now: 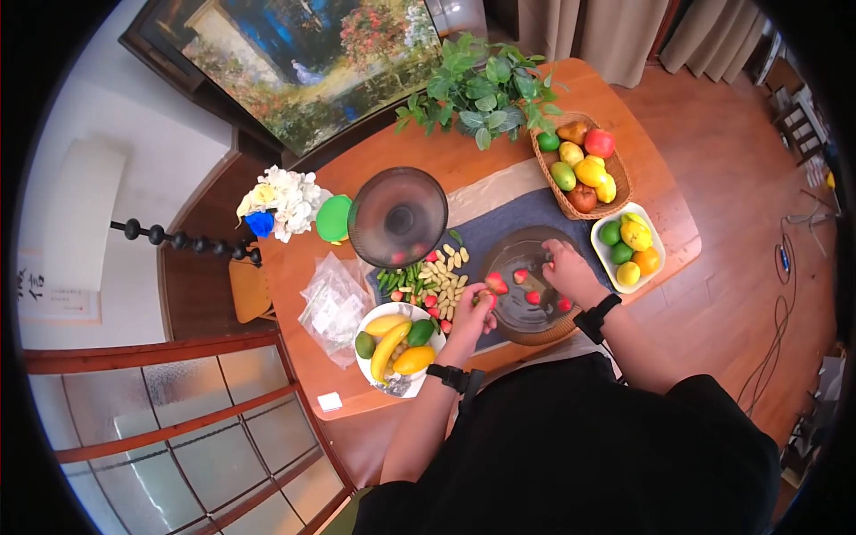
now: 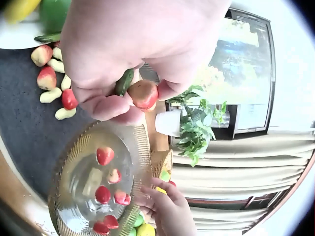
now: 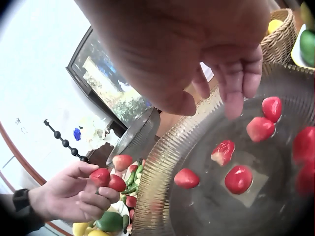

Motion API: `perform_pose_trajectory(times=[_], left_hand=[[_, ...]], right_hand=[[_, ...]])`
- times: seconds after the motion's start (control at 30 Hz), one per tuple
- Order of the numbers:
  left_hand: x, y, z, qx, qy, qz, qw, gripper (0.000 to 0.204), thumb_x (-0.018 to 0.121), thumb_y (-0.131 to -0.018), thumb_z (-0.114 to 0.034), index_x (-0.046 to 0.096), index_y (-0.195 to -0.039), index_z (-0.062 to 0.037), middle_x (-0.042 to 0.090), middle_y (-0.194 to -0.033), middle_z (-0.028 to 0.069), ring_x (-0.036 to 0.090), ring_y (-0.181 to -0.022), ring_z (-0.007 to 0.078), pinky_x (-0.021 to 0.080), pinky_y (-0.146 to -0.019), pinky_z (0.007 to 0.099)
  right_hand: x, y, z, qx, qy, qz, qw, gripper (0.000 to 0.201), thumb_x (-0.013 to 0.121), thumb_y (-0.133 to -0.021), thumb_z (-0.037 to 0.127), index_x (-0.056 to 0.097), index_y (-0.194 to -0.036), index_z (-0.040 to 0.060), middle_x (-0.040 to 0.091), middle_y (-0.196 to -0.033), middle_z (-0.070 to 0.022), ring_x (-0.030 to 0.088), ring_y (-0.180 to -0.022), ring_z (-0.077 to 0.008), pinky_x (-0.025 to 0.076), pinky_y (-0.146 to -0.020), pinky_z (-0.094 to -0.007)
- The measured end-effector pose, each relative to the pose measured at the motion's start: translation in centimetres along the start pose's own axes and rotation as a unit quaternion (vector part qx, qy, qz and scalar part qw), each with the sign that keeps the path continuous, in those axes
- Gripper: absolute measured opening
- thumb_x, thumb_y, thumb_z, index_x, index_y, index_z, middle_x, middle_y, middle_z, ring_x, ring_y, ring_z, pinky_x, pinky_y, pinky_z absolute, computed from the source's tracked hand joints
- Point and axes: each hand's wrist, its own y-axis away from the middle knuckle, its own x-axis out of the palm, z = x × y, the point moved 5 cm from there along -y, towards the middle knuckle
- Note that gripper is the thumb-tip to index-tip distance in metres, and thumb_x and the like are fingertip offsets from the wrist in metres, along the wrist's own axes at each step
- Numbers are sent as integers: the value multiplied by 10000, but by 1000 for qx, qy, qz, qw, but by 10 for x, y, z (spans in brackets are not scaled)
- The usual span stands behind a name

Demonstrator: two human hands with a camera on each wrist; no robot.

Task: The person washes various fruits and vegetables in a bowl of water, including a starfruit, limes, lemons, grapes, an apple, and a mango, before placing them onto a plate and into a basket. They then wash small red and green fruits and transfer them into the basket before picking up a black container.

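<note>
Several small red strawberry-like fruits [image 3: 100, 177] are gripped in my left hand [image 1: 471, 323], between thumb and curled fingers. A slim green pod-like piece [image 2: 124, 82] shows between those fingers in the left wrist view. My right hand [image 1: 571, 272] hangs over the near rim area of a ribbed glass bowl [image 3: 147, 196], its fingers loosely bent with nothing between them. Water and several loose red fruits [image 3: 238, 179] are in the bowl. Left of the bowl, peanuts [image 1: 443, 283], green pods [image 1: 403, 282] and more red fruits lie on the dark cloth [image 1: 486, 230].
A white plate [image 1: 401, 389] with a banana and other fruit stands near my left forearm. At the right are a white fruit tray [image 1: 658, 239] and a wicker basket [image 1: 624, 165]. A dark upturned-looking bowl [image 1: 398, 217], clear plastic bags [image 1: 334, 308], flowers [image 1: 283, 201] and a leafy plant [image 1: 486, 89] stand further off.
</note>
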Motion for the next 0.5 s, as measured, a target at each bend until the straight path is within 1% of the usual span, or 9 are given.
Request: perform_pose_trajectory(times=[0.1,0.17,0.23,0.27,0.3,0.37,0.4,0.47,0.5], left_hand=[[24,-15,9,-7,-127,24,992,367,590,-976,-235,467,-1282,-74,582,-933,66,600,-637,120,423,-481,242],[33,-23,16,-19,-164,34,986,525,601,-973,-246,373,-1412,-72,601,-997,108,640,-680,142,490,-517,259],[47,-12,0,-25,-255,14,966,710,601,-971,-256,199,-1531,-85,611,-1025,133,660,-707,170,539,-573,278],[46,-16,5,-19,-283,56,957,851,593,-970,-247,4,-1570,-113,612,-1073,163,671,-721,191,568,-621,301],[40,-26,21,-19,-284,54,957,851,593,-970,-247,4,-1570,-113,612,-1073,163,671,-721,191,568,-621,301],[26,-38,41,165,-342,-25,925,651,587,-957,-194,270,-1510,-60,643,-1026,148,670,-749,174,559,-619,300],[19,-39,41,164,-342,-28,925,651,587,-957,-194,270,-1510,-60,643,-1026,148,670,-749,174,559,-619,300],[-5,-40,30,160,-374,-41,913,399,599,-910,-118,540,-1288,-8,667,-932,137,671,-787,184,553,-659,325],[-3,-14,-10,194,-393,-110,892,201,602,-863,-69,637,-1044,10,675,-870,146,673,-807,227,541,-696,349]], right_hand=[[-2,2,-11,-1,12,-9,1000,384,626,-845,156,567,-1207,43,624,-1119,-223,631,-1003,-416,524,-888,-464],[-3,8,-18,-5,4,-12,1000,372,622,-847,154,571,-1198,42,630,-1106,-225,634,-1000,-408,524,-880,-462],[-4,11,-25,-10,-5,-16,1000,360,619,-850,152,575,-1189,41,636,-1094,-227,637,-996,-400,525,-873,-461],[-3,13,-29,-15,-2,-23,1000,351,614,-854,145,578,-1186,39,644,-1079,-224,641,-991,-393,524,-866,-459],[-2,15,-32,-22,2,-29,999,342,609,-857,139,580,-1183,38,653,-1065,-221,644,-986,-386,524,-860,-457],[0,19,-32,-10,-1,-24,1000,311,604,-860,131,597,-1156,38,664,-1024,-214,652,-958,-382,527,-848,-459],[0,21,-32,3,-1,-22,1000,281,600,-863,124,613,-1130,38,675,-982,-207,660,-931,-378,529,-836,-460],[-1,24,-16,-11,-8,-22,1000,251,597,-864,116,628,-1101,40,677,-940,-200,665,-899,-376,532,-821,-464],[1,25,-4,-23,-14,-26,999,222,594,-866,108,642,-1072,42,680,-897,-192,671,-866,-374,534,-805,-467]])
